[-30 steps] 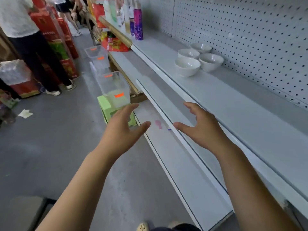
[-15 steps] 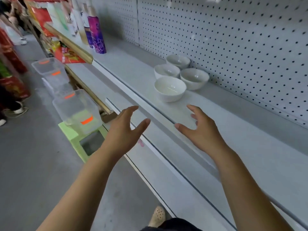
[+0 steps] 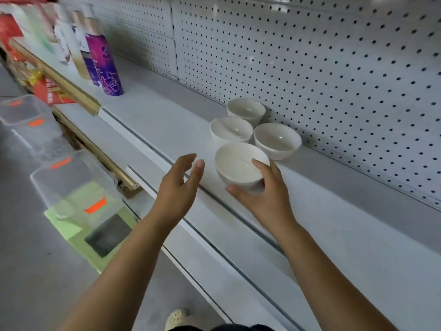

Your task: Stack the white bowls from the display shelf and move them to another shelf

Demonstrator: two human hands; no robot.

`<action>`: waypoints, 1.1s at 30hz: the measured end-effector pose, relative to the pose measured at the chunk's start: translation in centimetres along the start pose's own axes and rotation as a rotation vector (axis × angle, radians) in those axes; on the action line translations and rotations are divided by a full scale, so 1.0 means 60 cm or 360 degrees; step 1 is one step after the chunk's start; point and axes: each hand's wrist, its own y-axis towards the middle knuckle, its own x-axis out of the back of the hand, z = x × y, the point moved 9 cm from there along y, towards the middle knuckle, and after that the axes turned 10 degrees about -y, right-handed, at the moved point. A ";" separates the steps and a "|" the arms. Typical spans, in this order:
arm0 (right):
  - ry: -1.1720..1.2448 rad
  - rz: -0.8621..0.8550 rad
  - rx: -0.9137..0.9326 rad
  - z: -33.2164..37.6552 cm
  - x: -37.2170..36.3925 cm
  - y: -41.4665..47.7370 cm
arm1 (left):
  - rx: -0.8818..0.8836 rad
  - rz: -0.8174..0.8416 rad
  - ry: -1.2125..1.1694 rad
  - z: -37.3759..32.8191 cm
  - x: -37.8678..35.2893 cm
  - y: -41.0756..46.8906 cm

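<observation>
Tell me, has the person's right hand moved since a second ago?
Yes. The right hand has reached forward across the shelf to the nearest white bowl and now grips it; earlier it hung well short of that bowl.

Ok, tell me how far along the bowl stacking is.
Done: nothing, no bowl sits inside another. In hand: the right hand grips the nearest bowl, left hand open beside it. Left: nesting it with the other three bowls, then moving them off this shelf.
</observation>
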 end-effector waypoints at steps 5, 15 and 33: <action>0.0051 -0.0189 -0.0027 -0.008 0.013 0.009 | -0.0017 0.0129 -0.0171 0.005 -0.022 0.072; 0.0204 -0.0573 -0.0104 0.032 0.064 0.003 | -0.0018 0.0429 -0.0415 0.011 -0.073 0.225; -0.0327 -0.0621 -0.0332 0.045 -0.026 0.153 | 0.0055 0.0562 -0.0987 0.077 -0.091 0.304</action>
